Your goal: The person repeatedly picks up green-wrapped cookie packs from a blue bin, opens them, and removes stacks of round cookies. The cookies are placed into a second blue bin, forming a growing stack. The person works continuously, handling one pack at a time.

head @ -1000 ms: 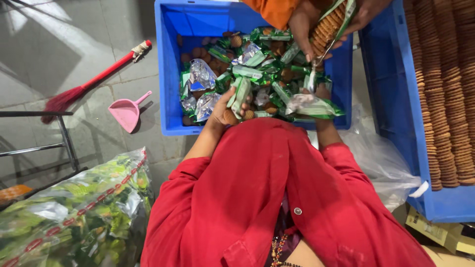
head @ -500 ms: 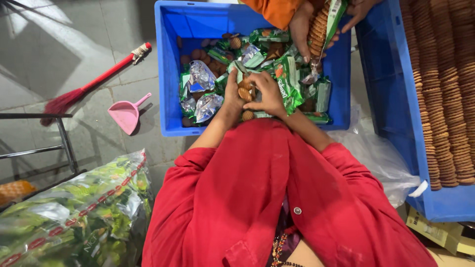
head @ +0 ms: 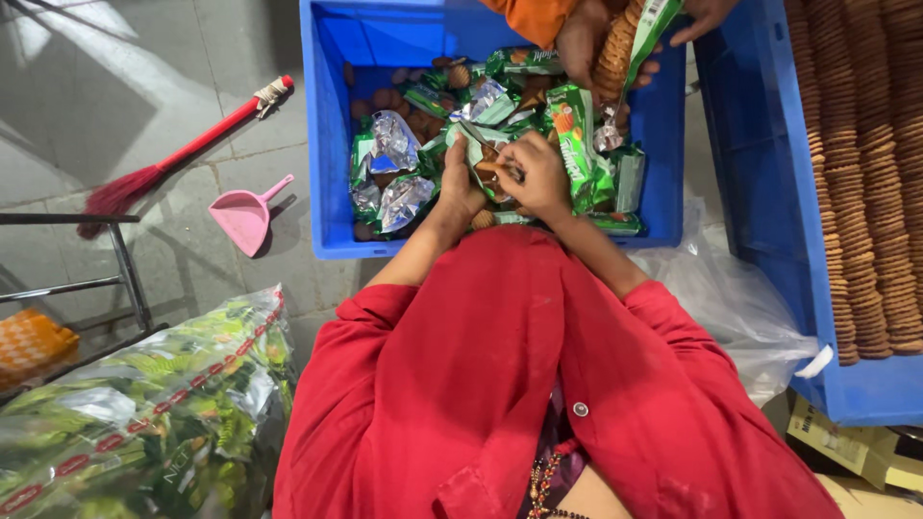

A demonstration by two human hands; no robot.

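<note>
Both hands are down in the blue crate (head: 332,144), close together over the heap of wrappers. The left hand (head: 460,183) has its fingers curled round one end of an opened green pack (head: 478,146); the right hand (head: 535,173) is bent in from the other side, fingertips pinched on the same pack where brown biscuits (head: 488,171) show through the torn wrap. So the pack sits between the two hands, just above the middle of the crate, resting on the pile.

Around it lie more packs — green ones with printed faces, and several turned silver side up (head: 394,139) toward the left wall. A few loose biscuits (head: 380,98) lie on the bare blue floor at the far left corner.

At the far rim another person's hand (head: 601,43) holds a long stack of biscuits in a green wrapper; an orange sleeve (head: 531,14) shows beside it.

To the right stands a second blue crate (head: 760,192), packed with upright rows of biscuits (head: 870,173). A clear plastic bag (head: 735,308) lies crumpled between the crates.

On the tiled floor to the left lie a red broom (head: 183,149) and a pink dustpan (head: 245,216), near each other but apart. A big clear sack of green packs (head: 135,413) fills the near left corner, beside a metal frame (head: 120,255).
</note>
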